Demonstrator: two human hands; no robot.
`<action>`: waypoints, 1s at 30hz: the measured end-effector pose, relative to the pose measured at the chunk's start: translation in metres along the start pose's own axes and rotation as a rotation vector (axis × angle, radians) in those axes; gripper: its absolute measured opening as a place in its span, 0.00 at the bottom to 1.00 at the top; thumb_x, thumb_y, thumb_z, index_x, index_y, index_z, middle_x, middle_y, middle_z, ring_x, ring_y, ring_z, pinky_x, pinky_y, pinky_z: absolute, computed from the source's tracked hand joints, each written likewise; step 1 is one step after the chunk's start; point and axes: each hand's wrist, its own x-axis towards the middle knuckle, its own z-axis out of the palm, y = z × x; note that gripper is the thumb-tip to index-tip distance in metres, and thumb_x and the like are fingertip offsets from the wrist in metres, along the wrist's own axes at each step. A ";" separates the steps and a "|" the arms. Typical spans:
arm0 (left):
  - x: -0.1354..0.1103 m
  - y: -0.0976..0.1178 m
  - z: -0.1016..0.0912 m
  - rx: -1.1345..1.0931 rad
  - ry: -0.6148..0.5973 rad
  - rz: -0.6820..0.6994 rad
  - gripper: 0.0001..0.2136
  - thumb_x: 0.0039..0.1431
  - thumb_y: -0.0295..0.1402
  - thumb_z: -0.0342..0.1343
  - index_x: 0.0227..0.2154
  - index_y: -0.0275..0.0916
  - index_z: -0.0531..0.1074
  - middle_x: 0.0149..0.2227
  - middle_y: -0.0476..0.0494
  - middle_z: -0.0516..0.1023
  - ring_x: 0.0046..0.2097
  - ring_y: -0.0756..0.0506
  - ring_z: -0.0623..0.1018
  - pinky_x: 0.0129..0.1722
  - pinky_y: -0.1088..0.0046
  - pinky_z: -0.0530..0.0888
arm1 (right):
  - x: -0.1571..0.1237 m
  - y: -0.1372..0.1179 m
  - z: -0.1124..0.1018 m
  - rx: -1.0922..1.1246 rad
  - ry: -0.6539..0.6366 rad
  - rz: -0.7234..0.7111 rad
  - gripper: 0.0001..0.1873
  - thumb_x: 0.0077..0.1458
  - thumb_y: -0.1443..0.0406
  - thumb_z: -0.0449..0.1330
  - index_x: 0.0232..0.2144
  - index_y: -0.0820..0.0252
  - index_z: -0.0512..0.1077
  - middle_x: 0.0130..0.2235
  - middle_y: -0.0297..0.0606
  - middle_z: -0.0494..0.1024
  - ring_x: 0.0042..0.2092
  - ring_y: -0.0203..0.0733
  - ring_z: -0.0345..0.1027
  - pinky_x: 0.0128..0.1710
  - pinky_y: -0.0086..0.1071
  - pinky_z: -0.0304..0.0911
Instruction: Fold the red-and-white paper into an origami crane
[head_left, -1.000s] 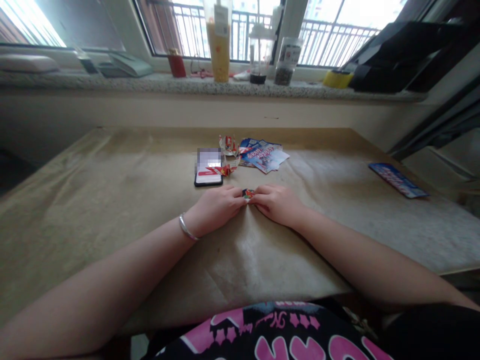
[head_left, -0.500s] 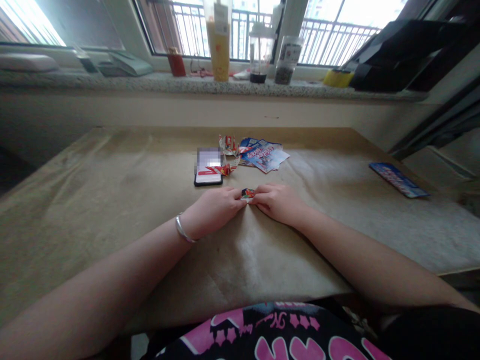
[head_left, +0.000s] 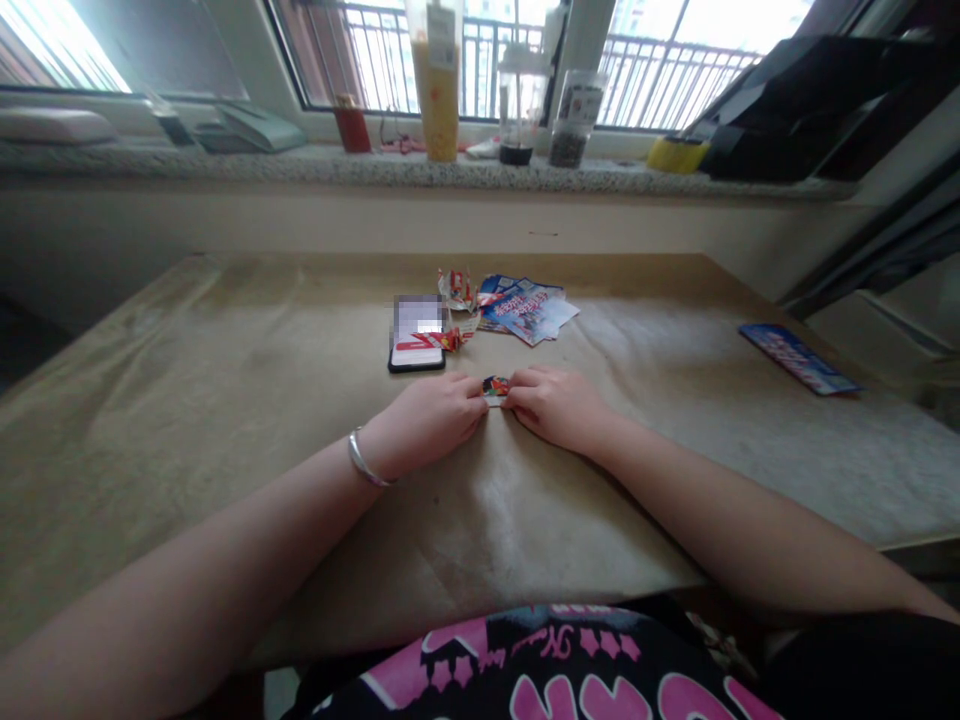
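A small piece of printed paper [head_left: 495, 387], dark with red and green on top and a white lower edge, lies between my hands on the table. My left hand [head_left: 446, 412] grips its left end, fingers closed. At the right end, my right hand [head_left: 551, 405] holds it with curled fingers. Both hands rest low on the table cover, and they hide the paper's two ends. Just beyond my left hand lies a phone [head_left: 417, 362] with a red-and-white folded paper piece [head_left: 450, 340] over part of it.
Another folded paper piece [head_left: 457, 290] and a pile of blue printed sheets [head_left: 529, 312] lie beyond my hands. A blue packet [head_left: 796, 360] is at the table's right. Bottles, including a tall yellow-filled one [head_left: 439, 105], stand on the stone windowsill [head_left: 285, 170].
My fingertips have moved slightly apart along the paper's near edge, so more of its white strip shows. The other things on the table have stayed put.
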 end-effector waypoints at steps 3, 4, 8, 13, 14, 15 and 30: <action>-0.001 -0.002 -0.002 -0.034 -0.005 -0.012 0.10 0.61 0.29 0.47 0.34 0.37 0.75 0.35 0.42 0.73 0.36 0.47 0.72 0.36 0.70 0.70 | 0.000 0.002 -0.004 0.016 -0.027 -0.002 0.11 0.58 0.66 0.52 0.35 0.56 0.76 0.38 0.38 0.76 0.38 0.39 0.67 0.32 0.30 0.55; -0.001 -0.003 -0.003 -0.050 -0.011 -0.014 0.11 0.61 0.29 0.47 0.34 0.37 0.75 0.35 0.42 0.73 0.36 0.47 0.72 0.36 0.71 0.70 | -0.001 0.003 -0.005 0.022 -0.032 -0.004 0.11 0.58 0.66 0.52 0.35 0.56 0.76 0.38 0.38 0.76 0.38 0.39 0.67 0.33 0.30 0.55; -0.004 -0.011 -0.006 -0.124 -0.019 0.019 0.11 0.61 0.29 0.47 0.34 0.37 0.76 0.32 0.43 0.74 0.35 0.49 0.73 0.38 0.73 0.71 | -0.004 0.007 -0.005 0.053 -0.026 -0.009 0.11 0.57 0.66 0.53 0.34 0.56 0.76 0.37 0.37 0.77 0.37 0.39 0.68 0.34 0.30 0.55; -0.004 -0.013 -0.006 -0.140 -0.011 0.037 0.11 0.60 0.28 0.48 0.31 0.36 0.77 0.31 0.43 0.73 0.35 0.49 0.73 0.39 0.73 0.71 | -0.005 0.007 -0.005 0.035 -0.028 0.016 0.11 0.57 0.66 0.53 0.34 0.57 0.76 0.36 0.37 0.76 0.38 0.39 0.68 0.35 0.30 0.55; -0.004 -0.012 -0.006 -0.129 -0.018 0.028 0.11 0.59 0.28 0.48 0.30 0.36 0.76 0.31 0.42 0.73 0.35 0.48 0.73 0.38 0.72 0.71 | -0.004 0.006 -0.006 0.025 -0.034 0.017 0.11 0.57 0.66 0.52 0.34 0.57 0.76 0.36 0.38 0.76 0.38 0.40 0.68 0.35 0.30 0.55; -0.004 -0.011 -0.007 -0.117 -0.027 0.020 0.11 0.59 0.28 0.48 0.30 0.36 0.76 0.32 0.42 0.73 0.35 0.48 0.73 0.38 0.71 0.71 | -0.004 0.005 -0.007 0.014 -0.042 0.017 0.12 0.57 0.66 0.52 0.34 0.57 0.76 0.36 0.38 0.76 0.38 0.40 0.67 0.34 0.30 0.55; -0.005 -0.009 -0.001 -0.002 0.000 0.066 0.14 0.63 0.31 0.45 0.48 0.42 0.70 0.35 0.44 0.71 0.36 0.47 0.70 0.35 0.72 0.67 | -0.006 0.007 -0.004 -0.016 -0.017 -0.045 0.14 0.60 0.63 0.49 0.40 0.53 0.75 0.36 0.37 0.75 0.37 0.38 0.66 0.33 0.31 0.52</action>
